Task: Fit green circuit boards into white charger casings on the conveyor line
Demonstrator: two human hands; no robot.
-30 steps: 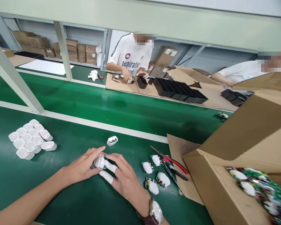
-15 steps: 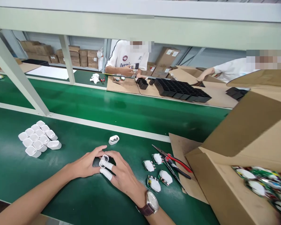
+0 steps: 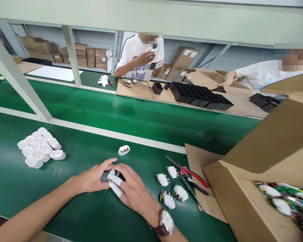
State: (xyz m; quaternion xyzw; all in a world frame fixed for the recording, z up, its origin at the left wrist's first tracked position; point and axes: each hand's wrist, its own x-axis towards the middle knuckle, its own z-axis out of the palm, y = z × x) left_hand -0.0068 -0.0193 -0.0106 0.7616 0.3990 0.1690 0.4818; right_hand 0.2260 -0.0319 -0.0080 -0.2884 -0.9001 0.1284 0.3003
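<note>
Both my hands meet on the green table near its front. My left hand (image 3: 93, 178) and my right hand (image 3: 131, 190) pinch one small white shell (image 3: 113, 173) between their fingertips, its open end facing up with a dark inside. Two right fingers wear white finger cots. A watch sits on my right wrist. A second white shell (image 3: 123, 150) lies on its side just beyond my hands. Several white-topped circuit boards (image 3: 170, 191) lie to the right of my right hand.
A cluster of empty white shells (image 3: 39, 151) stands at the left. Red-handled pliers (image 3: 189, 174) lie by an open cardboard box (image 3: 244, 201) holding more green boards (image 3: 285, 201). Beyond the conveyor belt (image 3: 141, 117), two other people work beside black trays (image 3: 199, 95).
My hands stay together on the shell and have turned it slightly, so its dark opening shows. The person across the belt has raised both hands from the table.
</note>
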